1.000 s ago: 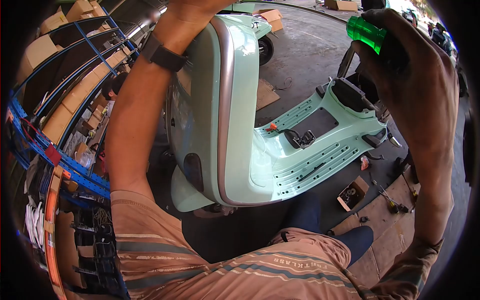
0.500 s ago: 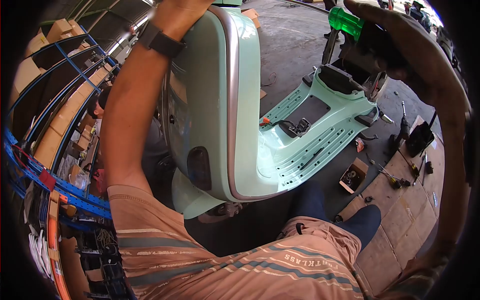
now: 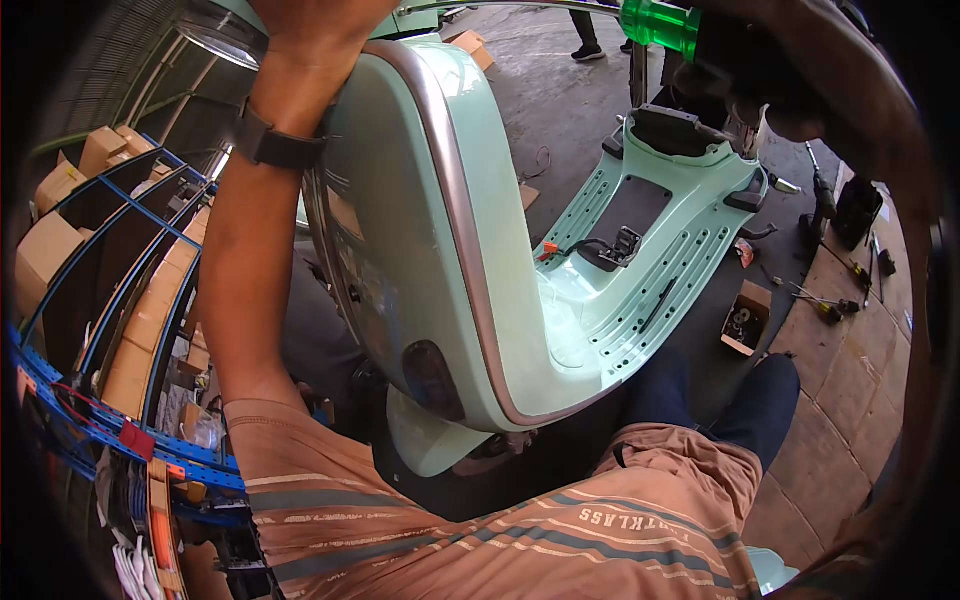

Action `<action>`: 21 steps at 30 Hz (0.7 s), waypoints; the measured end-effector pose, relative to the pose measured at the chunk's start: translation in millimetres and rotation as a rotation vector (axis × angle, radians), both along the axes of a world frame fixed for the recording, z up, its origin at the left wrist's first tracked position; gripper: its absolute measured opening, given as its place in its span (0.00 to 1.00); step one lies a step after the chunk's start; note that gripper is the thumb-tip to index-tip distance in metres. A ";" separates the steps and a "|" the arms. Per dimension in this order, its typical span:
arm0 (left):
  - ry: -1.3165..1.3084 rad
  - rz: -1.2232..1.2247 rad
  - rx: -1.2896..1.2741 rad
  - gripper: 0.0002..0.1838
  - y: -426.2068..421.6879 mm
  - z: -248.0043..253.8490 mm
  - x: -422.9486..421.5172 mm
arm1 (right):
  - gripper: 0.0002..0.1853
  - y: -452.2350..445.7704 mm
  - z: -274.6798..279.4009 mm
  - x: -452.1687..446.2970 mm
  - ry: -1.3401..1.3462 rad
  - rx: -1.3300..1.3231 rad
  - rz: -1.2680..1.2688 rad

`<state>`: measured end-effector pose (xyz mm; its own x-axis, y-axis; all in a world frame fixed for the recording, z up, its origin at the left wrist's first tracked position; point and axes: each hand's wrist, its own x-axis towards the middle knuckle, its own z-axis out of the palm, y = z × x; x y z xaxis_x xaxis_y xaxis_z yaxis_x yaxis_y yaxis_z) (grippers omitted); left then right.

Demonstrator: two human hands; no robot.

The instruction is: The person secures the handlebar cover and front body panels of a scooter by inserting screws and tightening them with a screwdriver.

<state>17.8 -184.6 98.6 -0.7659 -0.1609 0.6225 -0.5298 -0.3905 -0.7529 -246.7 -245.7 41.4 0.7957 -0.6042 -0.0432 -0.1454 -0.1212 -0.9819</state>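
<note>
The right hand [image 3: 835, 50] was wrapped around the screwdriver [image 3: 660, 27], whose green end stuck out left of it. The left hand [image 3: 320, 20] was at the top of the mint scooter panel [image 3: 420, 240]; I couldn't tell its grip. More of the shaft [image 3: 590, 8] had just come into view, suggesting its tip sat near the left hand.
</note>
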 end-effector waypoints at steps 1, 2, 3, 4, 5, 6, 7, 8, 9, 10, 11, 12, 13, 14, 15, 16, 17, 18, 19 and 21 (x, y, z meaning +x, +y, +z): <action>0.012 -0.004 0.004 0.49 0.1 -0.1 -0.2 | 0.19 -3.2 -13.7 1.7 -0.072 0.145 0.024; 0.009 -0.010 0.006 0.49 0.2 -0.5 -1.9 | 0.20 2.3 -16.3 10.6 0.011 -0.112 -0.074; -0.018 -0.006 -0.010 0.49 0.5 -1.4 -4.0 | 0.20 5.6 -21.4 15.6 0.011 -0.366 -0.157; -0.047 -0.002 -0.031 0.48 0.4 -1.2 -4.1 | 0.20 5.9 -28.4 15.0 -0.027 -0.582 -0.222; -0.047 -0.002 -0.035 0.48 0.0 0.0 -0.8 | 0.20 6.5 -34.4 16.4 -0.052 -0.707 -0.258; -0.015 -0.009 -0.014 0.49 -1.1 0.9 3.5 | 0.20 5.0 -39.5 18.1 -0.066 -0.779 -0.276; 0.015 -0.017 0.004 0.49 -1.2 2.1 6.4 | 0.20 2.4 -40.0 17.3 -0.077 -0.784 -0.277; 0.016 -0.016 -0.001 0.49 -0.4 2.2 7.3 | 0.20 0.0 -40.0 17.3 -0.079 -0.746 -0.266; -0.026 -0.006 -0.037 0.49 -0.4 1.9 6.6 | 0.20 -1.6 -39.7 16.3 -0.082 -0.681 -0.251; -0.047 -0.006 -0.058 0.49 -0.3 2.2 5.1 | 0.20 -3.6 -37.1 14.6 -0.089 -0.583 -0.227; -0.068 -0.005 -0.079 0.50 -0.3 2.4 3.6 | 0.20 -5.9 -34.8 12.2 -0.099 -0.489 -0.200; -0.051 -0.010 -0.056 0.50 1.3 1.3 1.5 | 0.20 -7.3 -34.7 10.5 -0.111 -0.415 -0.177; -0.041 -0.014 -0.044 0.50 0.9 0.7 1.7 | 0.20 -8.4 -33.6 8.3 -0.117 -0.394 -0.173; -0.032 -0.018 -0.032 0.50 0.5 0.0 1.9 | 0.20 -9.8 -34.3 7.4 -0.124 -0.414 -0.185; -0.054 -0.021 -0.047 0.51 -1.0 1.9 4.6 | 0.20 -9.4 -36.1 6.7 -0.129 -0.489 -0.219; -0.065 -0.023 -0.056 0.51 -1.2 2.5 4.7 | 0.20 -6.9 -39.4 7.8 -0.139 -0.639 -0.271; -0.077 -0.024 -0.066 0.51 -1.3 3.1 4.5 | 0.20 -5.8 -44.9 7.8 -0.155 -0.817 -0.331; -0.041 -0.021 -0.044 0.51 0.2 1.1 1.1 | 0.20 -4.6 -48.7 8.1 -0.177 -0.995 -0.389; -0.024 -0.019 -0.034 0.51 0.4 1.4 1.4 | 0.20 -4.1 -52.0 7.6 -0.200 -1.128 -0.427; -0.039 -0.028 -0.025 0.51 -0.6 3.3 5.6 | 0.20 -1.4 -55.7 7.9 -0.213 -1.241 -0.464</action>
<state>23.4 -185.1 101.8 -0.7939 -0.1237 0.5954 -0.5112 -0.3946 -0.7635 -238.8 -247.1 -14.2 0.4307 -0.3672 0.8244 -0.2744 -0.9235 -0.2680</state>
